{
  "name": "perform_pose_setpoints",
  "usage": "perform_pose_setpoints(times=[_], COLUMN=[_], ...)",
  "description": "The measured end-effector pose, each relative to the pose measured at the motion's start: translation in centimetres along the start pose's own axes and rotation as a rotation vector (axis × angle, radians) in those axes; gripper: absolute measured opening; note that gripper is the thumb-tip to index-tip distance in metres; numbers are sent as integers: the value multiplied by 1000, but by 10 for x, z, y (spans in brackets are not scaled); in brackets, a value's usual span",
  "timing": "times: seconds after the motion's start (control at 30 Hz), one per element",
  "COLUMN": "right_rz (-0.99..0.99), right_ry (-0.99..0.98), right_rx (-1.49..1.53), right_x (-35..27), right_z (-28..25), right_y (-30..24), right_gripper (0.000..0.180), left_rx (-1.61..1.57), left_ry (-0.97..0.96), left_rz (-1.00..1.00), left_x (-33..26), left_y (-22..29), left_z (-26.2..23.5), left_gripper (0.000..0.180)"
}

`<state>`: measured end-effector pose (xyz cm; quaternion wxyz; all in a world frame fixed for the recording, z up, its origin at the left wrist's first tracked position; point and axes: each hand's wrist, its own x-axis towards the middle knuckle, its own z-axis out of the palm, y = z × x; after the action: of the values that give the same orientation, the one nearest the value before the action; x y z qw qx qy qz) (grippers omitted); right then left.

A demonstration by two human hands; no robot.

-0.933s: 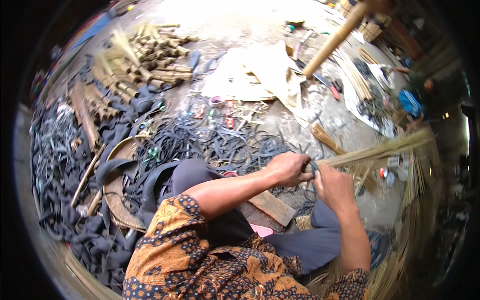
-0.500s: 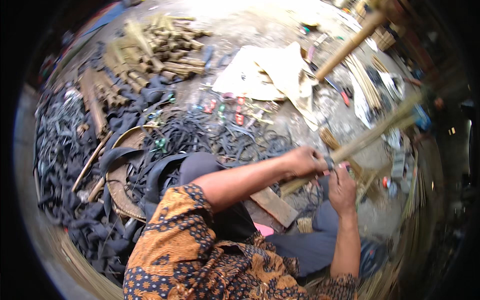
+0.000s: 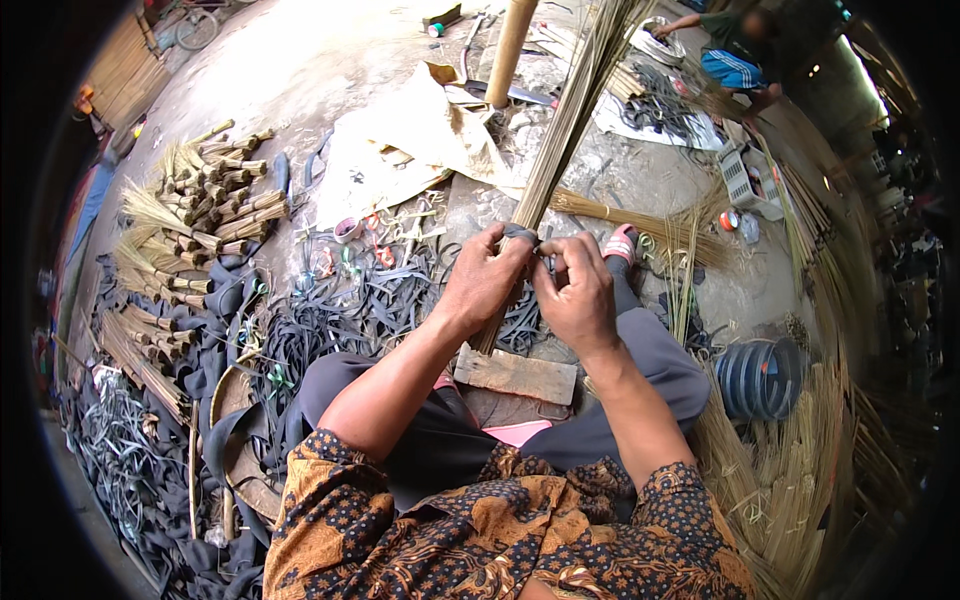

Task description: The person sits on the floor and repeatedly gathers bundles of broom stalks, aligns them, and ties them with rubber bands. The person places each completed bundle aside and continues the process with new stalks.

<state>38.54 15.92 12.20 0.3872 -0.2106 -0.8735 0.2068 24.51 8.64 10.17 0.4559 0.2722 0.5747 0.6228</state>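
A long bundle of thin dry sticks (image 3: 562, 130) slants upward and away in front of me. A black rubber strip (image 3: 520, 232) is wrapped round it where my hands meet. My left hand (image 3: 484, 278) is closed round the bundle just below that band. Beside it, my right hand (image 3: 577, 300) has its fingers bent in a pinch at the strip's end by the band. The bundle's lower end comes down between my legs, partly hidden by my left hand, near a rough wooden block (image 3: 515, 374).
Tied stick bundles (image 3: 210, 200) are piled at the far left. Black rubber strips (image 3: 340, 315) lie across the floor. Ahead are a pale sack (image 3: 400, 140) and a wooden post (image 3: 510, 50). A black ribbed container (image 3: 758, 378) stands right; another person (image 3: 735, 55) crouches beyond.
The bundle has swung from pointing right to pointing away ahead of me. Both hands have come left in the picture and stay at the band. The whole view has turned.
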Motion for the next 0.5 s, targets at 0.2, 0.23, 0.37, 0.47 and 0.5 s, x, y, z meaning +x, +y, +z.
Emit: perform_pose_setpoints(times=[0.2, 0.23, 0.37, 0.47, 0.5], right_rz=[2, 27, -26, -85, -125], right_ry=[38, 41, 13, -18, -34], right_rx=[-97, -144, -252, -297, -285], right_x=[2, 3, 8, 9, 9], right_z=[8, 8, -2, -12, -15], right_y=[-2, 0, 5, 8, 9], right_gripper=[22, 22, 22, 20, 20], left_rx=[63, 80, 175, 61, 15], left_ry=[-7, -14, -57, -146, -181], left_rz=[41, 39, 45, 4, -1], left_x=[-2, -3, -8, -9, -9], left_y=[-3, -2, 1, 4, 5], left_z=[-1, -1, 0, -1, -2], left_gripper=[27, 27, 27, 25, 25])
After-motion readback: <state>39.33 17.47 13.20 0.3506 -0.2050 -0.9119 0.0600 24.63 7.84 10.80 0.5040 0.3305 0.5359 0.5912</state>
